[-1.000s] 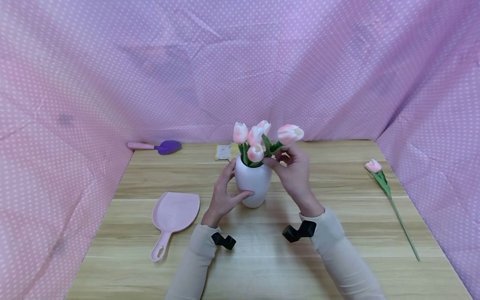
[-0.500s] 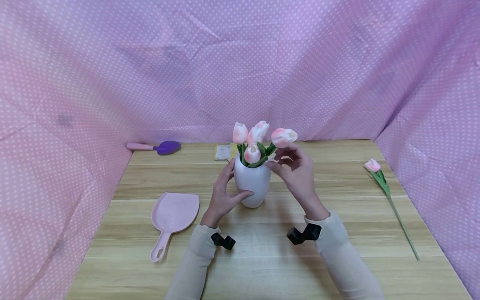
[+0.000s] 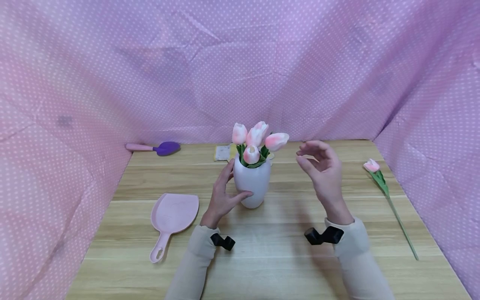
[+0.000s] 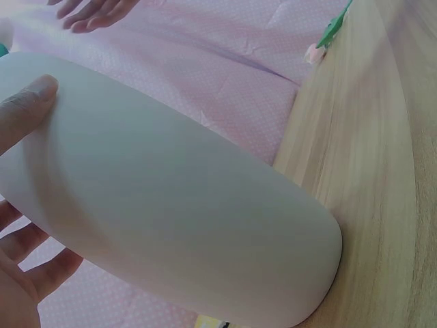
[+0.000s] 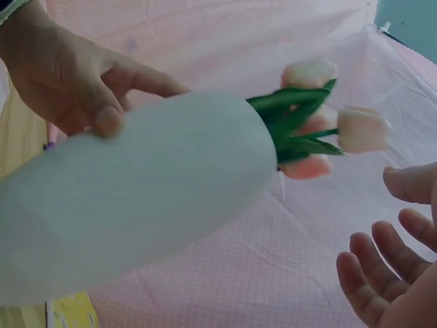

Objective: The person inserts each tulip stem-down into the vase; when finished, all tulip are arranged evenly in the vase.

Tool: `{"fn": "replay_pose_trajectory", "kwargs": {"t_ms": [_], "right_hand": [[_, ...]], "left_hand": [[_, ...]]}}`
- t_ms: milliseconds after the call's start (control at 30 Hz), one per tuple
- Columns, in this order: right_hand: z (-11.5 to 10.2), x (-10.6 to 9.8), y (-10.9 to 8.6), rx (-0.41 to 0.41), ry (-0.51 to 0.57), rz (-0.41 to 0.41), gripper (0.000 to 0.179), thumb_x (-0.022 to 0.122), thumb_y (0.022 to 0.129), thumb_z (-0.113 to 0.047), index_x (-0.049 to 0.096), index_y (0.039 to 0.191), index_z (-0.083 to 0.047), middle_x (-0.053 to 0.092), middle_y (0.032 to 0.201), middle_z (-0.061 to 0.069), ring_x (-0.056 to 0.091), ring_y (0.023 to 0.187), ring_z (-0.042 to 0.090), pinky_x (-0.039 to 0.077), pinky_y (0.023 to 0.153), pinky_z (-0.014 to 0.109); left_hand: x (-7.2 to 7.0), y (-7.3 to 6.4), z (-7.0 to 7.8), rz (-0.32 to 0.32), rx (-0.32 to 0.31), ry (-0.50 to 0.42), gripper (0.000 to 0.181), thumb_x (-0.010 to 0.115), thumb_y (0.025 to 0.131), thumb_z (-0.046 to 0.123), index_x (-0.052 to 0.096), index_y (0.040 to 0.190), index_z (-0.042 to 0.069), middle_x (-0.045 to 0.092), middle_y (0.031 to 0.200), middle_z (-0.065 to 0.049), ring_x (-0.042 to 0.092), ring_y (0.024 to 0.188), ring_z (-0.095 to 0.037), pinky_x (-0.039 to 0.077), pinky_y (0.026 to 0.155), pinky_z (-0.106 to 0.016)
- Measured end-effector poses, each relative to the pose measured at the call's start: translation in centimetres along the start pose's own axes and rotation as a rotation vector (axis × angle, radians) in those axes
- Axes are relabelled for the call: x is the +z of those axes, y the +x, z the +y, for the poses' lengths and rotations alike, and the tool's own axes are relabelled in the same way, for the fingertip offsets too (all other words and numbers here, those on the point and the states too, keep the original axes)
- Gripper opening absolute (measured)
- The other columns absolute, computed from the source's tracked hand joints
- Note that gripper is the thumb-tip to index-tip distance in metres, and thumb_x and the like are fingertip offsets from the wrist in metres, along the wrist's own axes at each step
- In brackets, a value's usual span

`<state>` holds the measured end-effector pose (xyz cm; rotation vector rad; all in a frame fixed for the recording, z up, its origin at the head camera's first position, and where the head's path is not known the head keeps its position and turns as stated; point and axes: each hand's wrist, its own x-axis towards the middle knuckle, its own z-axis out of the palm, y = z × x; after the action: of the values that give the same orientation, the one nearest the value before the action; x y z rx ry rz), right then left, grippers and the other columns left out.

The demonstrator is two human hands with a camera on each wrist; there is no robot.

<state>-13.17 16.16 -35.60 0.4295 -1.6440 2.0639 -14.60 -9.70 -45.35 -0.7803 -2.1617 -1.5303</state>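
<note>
A white vase (image 3: pixel 252 185) stands upright on the wooden table (image 3: pixel 270 266), with several pink-and-white tulips (image 3: pixel 256 135) in its mouth. My left hand (image 3: pixel 220 200) grips the vase from the left, thumb across its front and fingers round its far side. To the right of the flowers my right hand (image 3: pixel 325 177) is raised above the table, fingers loosely bent and nothing in them. The right wrist view shows a gap between these fingers (image 5: pixel 382 273) and the nearest tulip (image 5: pixel 362 130). The stems inside the vase are hidden.
One loose tulip (image 3: pixel 381 183) with a long stem lies at the table's right. A pink dustpan (image 3: pixel 175 211) lies at left, a purple trowel (image 3: pixel 166 148) at the back left corner. Behind the vase is a yellow-and-white packet (image 3: pixel 222 153). Pink dotted cloth (image 3: pixel 240 66) hangs around the table.
My right hand has let go of the rightmost tulip and moved away to the right. That tulip has sunk left, closer to the others. The left hand stays on the vase.
</note>
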Motion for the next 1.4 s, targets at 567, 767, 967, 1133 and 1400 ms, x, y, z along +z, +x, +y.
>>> {"fn": "replay_pose_trajectory", "kwargs": {"t_ms": [567,767,967,1133,1400], "right_hand": [[-2.0,-9.2,0.9,-0.057,0.174,0.182,0.032,0.057,0.081,0.030,0.063,0.108,0.014,0.072,0.095,0.014,0.072,0.082,0.019,0.063,0.068,0.023],[-2.6,-12.6,0.7,0.003,0.135,0.281,0.030,0.060,0.080,0.030,0.064,0.105,0.014,0.073,0.093,0.015,0.072,0.078,0.019,0.063,0.064,0.022],[-2.6,-15.5,0.7,0.044,-0.011,0.372,0.030,0.062,0.079,0.028,0.067,0.103,0.010,0.074,0.090,0.010,0.071,0.077,0.015,0.061,0.066,0.017],[-2.4,-17.7,0.7,0.116,-0.061,0.428,0.031,0.062,0.080,0.027,0.067,0.104,0.007,0.073,0.091,0.008,0.070,0.078,0.013,0.061,0.061,0.016],[-1.4,-21.3,0.4,0.233,-0.127,0.514,0.032,0.065,0.081,0.024,0.069,0.101,0.000,0.071,0.087,0.004,0.071,0.073,0.008,0.059,0.056,0.014]], "left_hand": [[0.2,-0.3,0.3,0.011,0.006,0.012,0.107,0.090,0.063,-0.006,0.030,0.152,-0.004,0.045,0.150,-0.027,0.050,0.134,-0.038,0.054,0.102,-0.059],[0.4,-0.3,0.3,0.012,0.004,0.005,0.108,0.090,0.063,-0.006,0.030,0.153,-0.002,0.046,0.150,-0.027,0.050,0.135,-0.037,0.053,0.101,-0.062],[0.5,-0.4,0.5,0.013,-0.006,0.007,0.107,0.090,0.064,-0.006,0.030,0.153,-0.002,0.046,0.150,-0.027,0.049,0.134,-0.039,0.052,0.103,-0.061],[0.5,-0.4,0.7,0.010,0.001,0.003,0.107,0.090,0.064,-0.006,0.030,0.153,-0.002,0.044,0.151,-0.027,0.048,0.135,-0.039,0.052,0.102,-0.062],[0.5,-0.3,0.7,0.011,0.008,0.003,0.108,0.090,0.064,-0.006,0.030,0.153,-0.002,0.047,0.149,-0.027,0.050,0.133,-0.041,0.053,0.101,-0.061]]}}
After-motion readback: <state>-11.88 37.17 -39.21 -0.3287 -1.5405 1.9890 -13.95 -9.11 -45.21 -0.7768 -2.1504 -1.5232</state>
